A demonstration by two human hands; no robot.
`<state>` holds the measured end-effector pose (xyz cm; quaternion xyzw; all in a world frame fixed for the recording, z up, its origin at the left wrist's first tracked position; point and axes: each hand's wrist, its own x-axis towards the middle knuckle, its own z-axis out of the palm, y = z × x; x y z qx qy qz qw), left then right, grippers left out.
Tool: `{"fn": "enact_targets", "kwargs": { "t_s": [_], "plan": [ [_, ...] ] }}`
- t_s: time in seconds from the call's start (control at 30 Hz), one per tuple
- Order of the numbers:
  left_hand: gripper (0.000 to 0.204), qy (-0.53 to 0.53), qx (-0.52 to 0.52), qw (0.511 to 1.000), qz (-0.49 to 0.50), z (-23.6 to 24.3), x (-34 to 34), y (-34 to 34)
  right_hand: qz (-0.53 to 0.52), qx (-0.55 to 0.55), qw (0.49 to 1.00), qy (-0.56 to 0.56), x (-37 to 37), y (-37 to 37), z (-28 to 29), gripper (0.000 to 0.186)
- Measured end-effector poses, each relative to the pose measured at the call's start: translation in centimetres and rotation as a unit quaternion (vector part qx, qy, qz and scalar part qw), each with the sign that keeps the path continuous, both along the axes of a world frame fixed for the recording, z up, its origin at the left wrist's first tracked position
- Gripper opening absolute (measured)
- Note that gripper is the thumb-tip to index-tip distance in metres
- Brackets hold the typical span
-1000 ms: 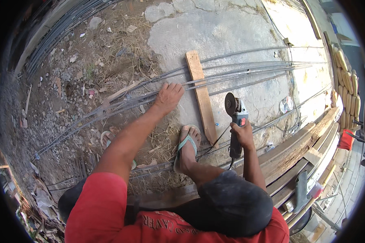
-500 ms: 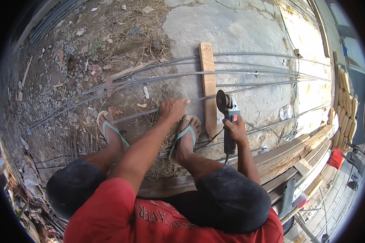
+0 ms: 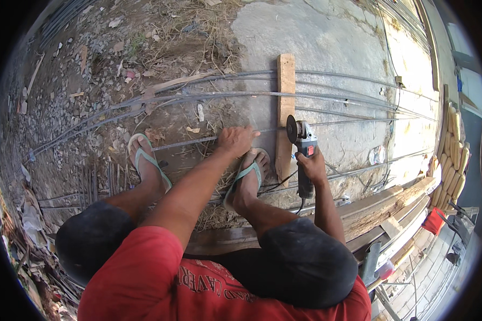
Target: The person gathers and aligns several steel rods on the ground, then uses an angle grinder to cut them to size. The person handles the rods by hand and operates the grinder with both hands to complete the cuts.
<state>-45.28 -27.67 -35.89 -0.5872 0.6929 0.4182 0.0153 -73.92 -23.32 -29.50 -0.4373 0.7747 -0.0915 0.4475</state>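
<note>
My left hand (image 3: 236, 140) is closed round a steel reinforcing bar (image 3: 190, 142) that runs across between my feet and over the timber. In my right hand (image 3: 313, 165) is a grey and black angle grinder (image 3: 307, 144) with a red mark on its side, held by its body. The grinder's dark cutting disc (image 3: 292, 129) stands at the right edge of a wooden plank (image 3: 285, 88), close to the bar; whether they touch I cannot tell. The plank lies crosswise under several bars.
My sandalled feet (image 3: 250, 170) stand on either side of the left hand. More steel bars (image 3: 348, 98) stretch across the concrete and rubble. A dark cord hangs from the grinder. Long timber beams (image 3: 369, 208) lie at the right, with stacked sacks (image 3: 451, 155) beyond.
The grinder has moved a little left relative to the plank, bringing its disc to the plank's right edge. The whole view has shifted slightly. My left hand stays on the bar.
</note>
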Motion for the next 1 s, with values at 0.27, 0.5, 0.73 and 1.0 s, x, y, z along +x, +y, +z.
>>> {"fn": "enact_targets", "kwargs": {
  "t_s": [0.27,0.5,0.73,1.0],
  "plan": [
    [0.045,0.020,0.007,1.000,0.002,-1.3,0.1,-0.1,0.017,-0.020,0.999,0.028,-0.5,0.8,-1.5,0.055],
    [0.046,0.031,0.003,0.999,-0.011,-1.6,0.2,-0.1,0.003,-0.026,1.000,0.013,-0.3,1.1,-2.4,0.053],
    [0.047,0.026,0.019,0.999,-0.015,-1.2,0.2,-0.4,-0.022,-0.008,1.000,0.004,0.5,0.8,-2.1,0.048],
    [0.047,0.030,0.029,0.999,-0.013,-1.1,0.5,-0.6,-0.002,-0.009,1.000,0.006,1.2,0.7,-1.3,0.047]
  ]
}}
